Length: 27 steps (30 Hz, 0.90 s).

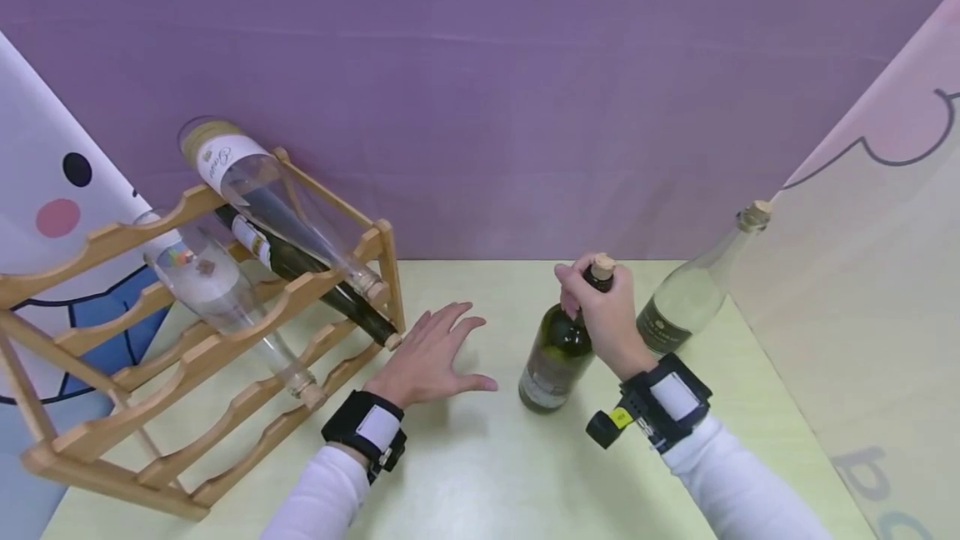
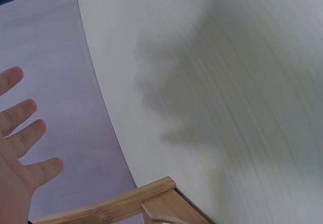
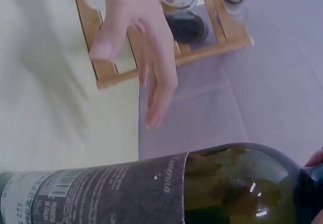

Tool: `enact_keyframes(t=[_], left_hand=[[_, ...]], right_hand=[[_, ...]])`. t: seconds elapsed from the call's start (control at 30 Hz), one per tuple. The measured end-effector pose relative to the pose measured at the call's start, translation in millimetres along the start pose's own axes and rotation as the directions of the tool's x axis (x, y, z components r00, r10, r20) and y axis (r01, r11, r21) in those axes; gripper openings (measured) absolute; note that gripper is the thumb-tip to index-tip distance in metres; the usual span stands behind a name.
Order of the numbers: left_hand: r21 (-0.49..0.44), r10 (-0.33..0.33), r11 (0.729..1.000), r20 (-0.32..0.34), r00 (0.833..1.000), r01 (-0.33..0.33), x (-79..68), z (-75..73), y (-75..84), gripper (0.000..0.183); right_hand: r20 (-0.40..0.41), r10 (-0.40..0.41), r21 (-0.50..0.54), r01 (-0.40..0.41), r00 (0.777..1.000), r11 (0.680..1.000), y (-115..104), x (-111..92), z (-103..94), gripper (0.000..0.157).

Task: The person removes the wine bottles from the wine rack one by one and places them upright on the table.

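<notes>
My right hand (image 1: 613, 319) grips the neck of a dark green wine bottle (image 1: 553, 365), just below its cork. The bottle leans slightly, and I cannot tell whether its base touches the table. Its dark label faces the right wrist camera, where the green glass (image 3: 237, 183) fills the bottom. Between that bottle and the wooden wine rack (image 1: 198, 419), my left hand (image 1: 431, 361) is held over the table with fingers spread, holding nothing. In the left wrist view, the left hand's fingers (image 2: 25, 133) show at the left edge, near a rack corner (image 2: 156, 186).
Lying in the rack are a clear bottle with a white label (image 1: 262, 186), a dark bottle (image 1: 352, 307) and another clear bottle (image 1: 213, 282), all corked. A pale corked bottle (image 1: 690, 294) stands behind my right hand. A purple backdrop (image 1: 525, 107) rises behind the table.
</notes>
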<state>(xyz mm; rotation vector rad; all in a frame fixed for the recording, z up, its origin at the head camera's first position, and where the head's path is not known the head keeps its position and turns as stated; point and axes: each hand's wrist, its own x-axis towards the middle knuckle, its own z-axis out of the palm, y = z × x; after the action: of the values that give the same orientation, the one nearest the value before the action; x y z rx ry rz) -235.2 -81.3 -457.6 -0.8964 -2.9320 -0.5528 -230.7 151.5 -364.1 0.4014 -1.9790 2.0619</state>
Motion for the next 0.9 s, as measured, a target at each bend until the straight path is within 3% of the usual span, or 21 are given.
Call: enact_keyframes(t=[0.9], left_hand=[[-0.024, 0.001, 1.0, -0.015, 1.0, -0.002, 1.1, 0.0, -0.5, 0.094]], right_hand=[[-0.234, 0.003, 0.1, 0.021, 0.972, 0.995, 2.3, 6.1, -68.6, 0.036]])
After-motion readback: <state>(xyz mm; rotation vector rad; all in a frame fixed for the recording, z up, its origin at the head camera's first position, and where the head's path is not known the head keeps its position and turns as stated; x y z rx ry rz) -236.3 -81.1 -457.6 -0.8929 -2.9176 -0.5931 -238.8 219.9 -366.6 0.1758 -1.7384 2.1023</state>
